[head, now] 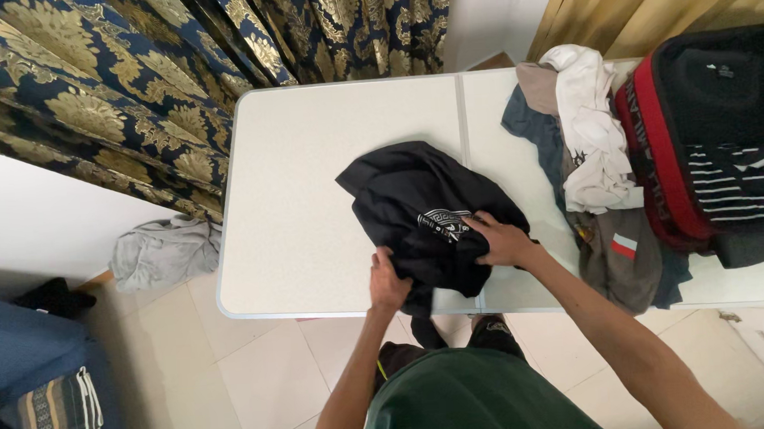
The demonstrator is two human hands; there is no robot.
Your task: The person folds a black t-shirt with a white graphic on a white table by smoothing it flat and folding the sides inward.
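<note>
Black T-shirt (418, 212) with white print lying crumpled near front edge of white folding table (308, 175). Left hand (389, 284) pinching shirt's lower edge. Right hand (502, 240) pressing down, fingers gripping cloth beside print. Pile of clothes (593, 155) sitting just right of shirt. Grey cloth (162, 252) lying on floor.

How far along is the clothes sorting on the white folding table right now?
Done: no neatly folded garment shows on the white folding table. In hand: the left hand and right hand both grip a crumpled black T-shirt with a white print near the table's front edge. Left: a loose heap of white, grey and blue clothes on the right, beside a red-and-black striped pile.
</note>
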